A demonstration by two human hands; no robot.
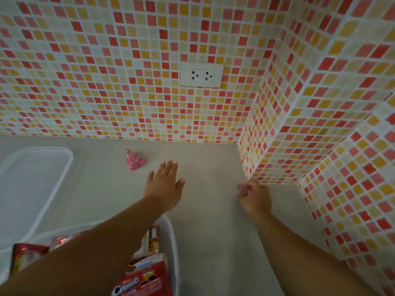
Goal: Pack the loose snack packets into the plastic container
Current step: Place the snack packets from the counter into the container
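Observation:
A pink triangular snack packet (134, 160) lies on the grey counter near the back wall. My left hand (164, 184) hovers flat with straight fingers just right of it, apart from it. Beside the tiled corner, my right hand (254, 197) is curled round a small pink packet (243, 188). The clear plastic container (173, 248) sits at the bottom under my left forearm, holding several red snack packets (147, 280); much of it is hidden by the arm.
The container's clear lid (42, 184) lies on the counter (213, 231) at the left. Mosaic tiled walls close the back and the right side. A white double power socket (201, 75) sits on the back wall.

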